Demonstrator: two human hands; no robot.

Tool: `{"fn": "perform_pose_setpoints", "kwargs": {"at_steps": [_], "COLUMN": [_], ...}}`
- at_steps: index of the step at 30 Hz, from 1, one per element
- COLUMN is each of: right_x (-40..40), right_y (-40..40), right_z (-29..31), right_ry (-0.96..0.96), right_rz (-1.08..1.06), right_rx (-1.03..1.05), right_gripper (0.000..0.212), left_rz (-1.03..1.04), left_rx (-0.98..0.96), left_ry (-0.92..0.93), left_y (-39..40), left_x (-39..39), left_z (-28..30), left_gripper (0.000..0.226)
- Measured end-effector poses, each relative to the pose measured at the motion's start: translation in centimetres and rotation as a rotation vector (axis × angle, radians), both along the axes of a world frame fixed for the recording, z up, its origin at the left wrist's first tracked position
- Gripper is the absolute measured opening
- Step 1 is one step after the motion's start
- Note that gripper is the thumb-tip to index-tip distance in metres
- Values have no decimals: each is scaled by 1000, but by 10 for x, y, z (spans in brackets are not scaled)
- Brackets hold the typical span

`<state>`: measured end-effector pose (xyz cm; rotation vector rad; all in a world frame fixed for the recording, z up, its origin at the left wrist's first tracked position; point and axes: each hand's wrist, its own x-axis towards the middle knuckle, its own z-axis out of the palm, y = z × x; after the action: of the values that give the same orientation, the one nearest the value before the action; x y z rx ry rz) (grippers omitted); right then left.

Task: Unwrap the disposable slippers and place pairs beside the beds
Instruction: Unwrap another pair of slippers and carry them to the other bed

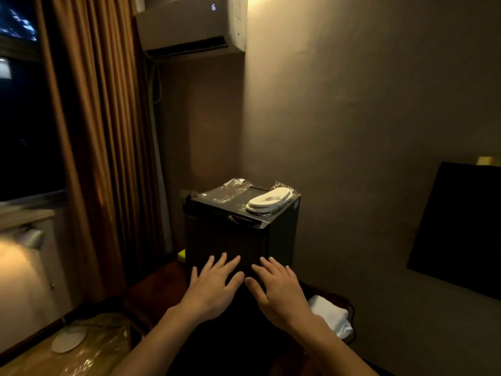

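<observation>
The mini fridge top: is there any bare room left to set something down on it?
Little. Wrapped white slippers fill the right side of the mini fridge top; an empty plastic wrapper covers the left. Only a narrow dark strip between them, toward the rear vents, looks bare. Both the left hand and right hand hover lower, in front.

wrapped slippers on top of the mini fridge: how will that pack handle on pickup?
The wrapped slippers look thin and flat, so probably light and somewhat floppy. The clear film is glossy and crinkled, so likely slick; pinching its loose end may lift wrap before slippers. The pack lies flat on the mini fridge near the right edge, unlikely to roll, though a push could slide it off.
</observation>
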<state>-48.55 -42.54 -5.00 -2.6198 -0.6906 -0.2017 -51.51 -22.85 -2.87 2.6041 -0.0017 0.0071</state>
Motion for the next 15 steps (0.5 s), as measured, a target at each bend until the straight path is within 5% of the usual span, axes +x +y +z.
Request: {"fn": "perform_pose_setpoints", "kwargs": {"at_steps": [7,15], "right_x": [149,273], "right_y": [37,45], "right_z": [32,44], "right_ry": [-149,-181], "right_rz": [-85,-321], "right_rx": [-33,-134], "right_gripper": [63,59], "left_rz": [-110,-250], "left_rx": [72,73], "left_ry": [-189,-121], "left_y": [27,51], "left_x": [172,315], "left_z": [34,47], "left_gripper": [78,63]}}
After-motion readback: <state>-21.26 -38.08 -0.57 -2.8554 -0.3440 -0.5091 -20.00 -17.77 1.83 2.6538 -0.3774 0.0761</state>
